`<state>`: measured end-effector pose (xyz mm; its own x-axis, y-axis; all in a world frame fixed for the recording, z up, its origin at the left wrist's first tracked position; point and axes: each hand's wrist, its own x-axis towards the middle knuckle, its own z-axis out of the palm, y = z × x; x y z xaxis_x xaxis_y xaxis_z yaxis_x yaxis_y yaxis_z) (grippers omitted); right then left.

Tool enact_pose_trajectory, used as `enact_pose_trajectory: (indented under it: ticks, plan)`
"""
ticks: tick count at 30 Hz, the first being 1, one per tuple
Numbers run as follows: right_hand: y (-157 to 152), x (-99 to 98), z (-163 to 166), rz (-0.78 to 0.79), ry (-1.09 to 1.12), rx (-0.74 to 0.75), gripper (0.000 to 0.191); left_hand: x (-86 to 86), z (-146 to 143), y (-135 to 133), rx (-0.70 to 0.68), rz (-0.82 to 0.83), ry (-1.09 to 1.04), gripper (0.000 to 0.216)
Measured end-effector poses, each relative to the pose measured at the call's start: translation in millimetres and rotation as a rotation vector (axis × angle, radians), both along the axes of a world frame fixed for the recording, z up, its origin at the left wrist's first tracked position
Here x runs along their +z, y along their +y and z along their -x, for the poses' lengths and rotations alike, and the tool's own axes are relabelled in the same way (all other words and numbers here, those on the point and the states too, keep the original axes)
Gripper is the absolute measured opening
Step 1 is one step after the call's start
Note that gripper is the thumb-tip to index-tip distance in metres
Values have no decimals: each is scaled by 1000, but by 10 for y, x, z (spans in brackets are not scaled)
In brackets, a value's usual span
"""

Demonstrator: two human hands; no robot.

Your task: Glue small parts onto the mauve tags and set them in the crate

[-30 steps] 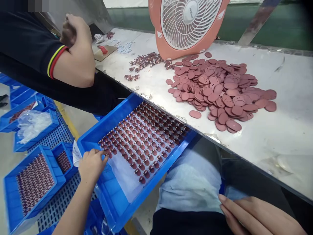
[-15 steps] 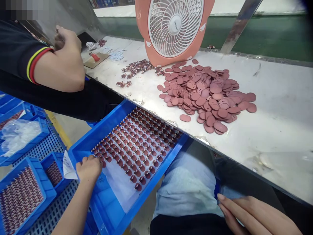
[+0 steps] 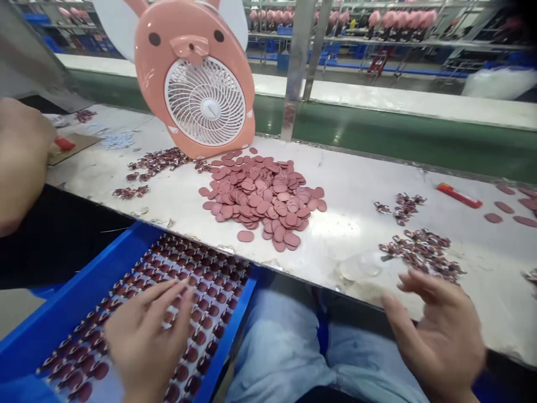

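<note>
Nearest the tray [image 3: 232, 336]: my left hand [image 3: 146, 336], motion-blurred, is over it, fingers loosely parted, nothing seen between them. It has come off the row end at the tray's left; the pieces [image 3: 200, 338] lie uncovered there, rowed inside the tray. I judge that placement finished.

Right hand [image 3: 440, 330], well right of the tray, has risen from the lap to the bench edge. Thumb and fingers wide apart, no piece visible; parts [image 3: 419, 252] lie just past the fingertips. I read both hands as between pieces.

Beyond the tray: discs [image 3: 268, 204] heaped; behind them, fan [image 3: 205, 95].
</note>
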<state>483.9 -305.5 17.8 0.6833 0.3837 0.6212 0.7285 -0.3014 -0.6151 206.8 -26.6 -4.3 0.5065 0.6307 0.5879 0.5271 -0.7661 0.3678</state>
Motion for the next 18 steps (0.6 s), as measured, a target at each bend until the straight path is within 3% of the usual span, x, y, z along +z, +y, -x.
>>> enact_pose_trajectory:
  ticks: [2,4,6,11,18]
  plan:
    - [112,4,-68,86,49,-6,63,187,-685,-224,-186,-194,-40,37]
    - [231,23,-120,185,94,30,65,346,-1228,-395,-243,-212,65,36]
    - [320,44,-154,248,125,83,58,448,-1558,-491,-324,-171,195,33]
    - [340,50,-151,208,209,142,34,451,-1711,-550,-401,-133,258,15]
    - [148,64,-63,27,208,135,29,415,-1732,-653,-426,-175,226,15]
